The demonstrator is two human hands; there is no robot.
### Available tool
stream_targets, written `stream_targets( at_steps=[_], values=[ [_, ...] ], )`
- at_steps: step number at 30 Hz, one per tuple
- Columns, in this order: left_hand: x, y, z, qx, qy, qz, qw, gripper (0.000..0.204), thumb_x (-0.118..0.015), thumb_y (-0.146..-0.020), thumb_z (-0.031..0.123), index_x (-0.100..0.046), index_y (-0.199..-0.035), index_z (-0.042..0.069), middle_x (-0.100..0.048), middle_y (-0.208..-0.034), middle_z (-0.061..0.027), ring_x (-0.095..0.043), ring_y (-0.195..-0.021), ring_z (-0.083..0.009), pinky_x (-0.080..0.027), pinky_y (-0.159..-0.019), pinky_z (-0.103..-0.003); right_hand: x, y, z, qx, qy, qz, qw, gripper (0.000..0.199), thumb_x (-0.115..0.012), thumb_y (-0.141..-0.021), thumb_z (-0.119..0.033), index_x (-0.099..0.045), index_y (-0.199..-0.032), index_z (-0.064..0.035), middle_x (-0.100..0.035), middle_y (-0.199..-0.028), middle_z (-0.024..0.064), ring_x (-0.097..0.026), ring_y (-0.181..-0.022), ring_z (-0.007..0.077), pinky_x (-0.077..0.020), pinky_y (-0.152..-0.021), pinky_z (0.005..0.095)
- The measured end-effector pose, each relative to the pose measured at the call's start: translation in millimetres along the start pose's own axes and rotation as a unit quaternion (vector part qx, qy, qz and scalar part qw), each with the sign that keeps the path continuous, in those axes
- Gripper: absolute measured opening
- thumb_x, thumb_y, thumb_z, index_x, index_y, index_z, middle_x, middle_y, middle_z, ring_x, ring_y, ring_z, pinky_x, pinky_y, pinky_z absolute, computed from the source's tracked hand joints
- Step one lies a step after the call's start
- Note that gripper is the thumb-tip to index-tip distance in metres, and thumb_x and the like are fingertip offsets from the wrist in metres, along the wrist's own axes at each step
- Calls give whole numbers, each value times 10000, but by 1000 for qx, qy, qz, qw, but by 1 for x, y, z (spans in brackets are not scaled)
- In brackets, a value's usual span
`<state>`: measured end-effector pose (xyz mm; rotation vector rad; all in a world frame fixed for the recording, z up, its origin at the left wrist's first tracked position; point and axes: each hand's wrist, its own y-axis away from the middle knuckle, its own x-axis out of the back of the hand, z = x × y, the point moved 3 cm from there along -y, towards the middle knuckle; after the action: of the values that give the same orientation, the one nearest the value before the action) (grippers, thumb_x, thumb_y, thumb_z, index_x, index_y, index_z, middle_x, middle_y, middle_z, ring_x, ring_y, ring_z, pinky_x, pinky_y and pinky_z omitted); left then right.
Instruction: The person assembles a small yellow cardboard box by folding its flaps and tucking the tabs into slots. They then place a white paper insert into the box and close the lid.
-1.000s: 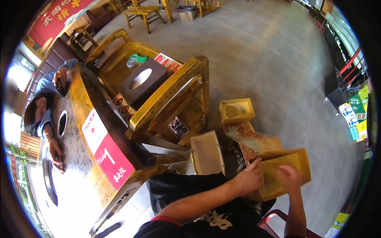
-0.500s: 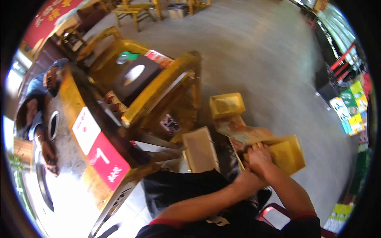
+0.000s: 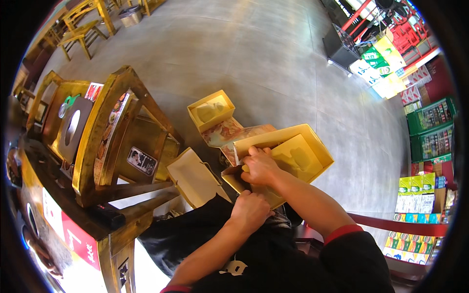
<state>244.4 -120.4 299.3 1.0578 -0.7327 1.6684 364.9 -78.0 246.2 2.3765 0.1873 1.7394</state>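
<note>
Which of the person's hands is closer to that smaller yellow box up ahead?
The right. The right hand is inside the larger yellow box, closer to the smaller yellow box; the left hand is farther back, at the larger one's near side.

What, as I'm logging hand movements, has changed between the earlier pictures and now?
The right hand has moved from over the right part of the yellow box to inside its left end, fingers curled. The left hand has shifted from its left rim toward the near side. The view swung right. The smaller yellow box and wooden chair stayed put.
</note>
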Motion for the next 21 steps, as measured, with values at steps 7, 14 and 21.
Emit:
stream_targets(
  at_steps=[7, 14, 21],
  values=[
    [-1, 14, -2, 7, 13, 86, 996, 296, -683, -691, 379, -592, -622, 105, -556, -629, -30, -580, -632, -199, -442, -628, -305, -6, -8, 3, -17, -1, -29, 999, 318, -602, -639, -355, -647, -690, -44, -550, -839, 126, -502, -922, 257, -299, -770, 397],
    [-5, 21, -1, 11, 40, 144, 989, 297, -681, -697, 360, -562, -594, 108, -535, -608, -28, -567, -597, -197, -442, -597, -310, -2, -7, 2, -63, 1, -99, 993, 325, -594, -668, -330, -679, -844, -70, -543, -1005, 131, -531, -980, 257, -310, -842, 437],
    [-6, 24, 0, 7, 28, 145, 989, 306, -679, -699, 364, -560, -581, 109, -526, -591, -27, -565, -593, -209, -446, -591, -317, 7, -2, -3, -68, -1, -61, 996, 294, -602, -656, -358, -651, -714, -74, -563, -841, 84, -487, -958, 214, -305, -783, 400]
  ],
)
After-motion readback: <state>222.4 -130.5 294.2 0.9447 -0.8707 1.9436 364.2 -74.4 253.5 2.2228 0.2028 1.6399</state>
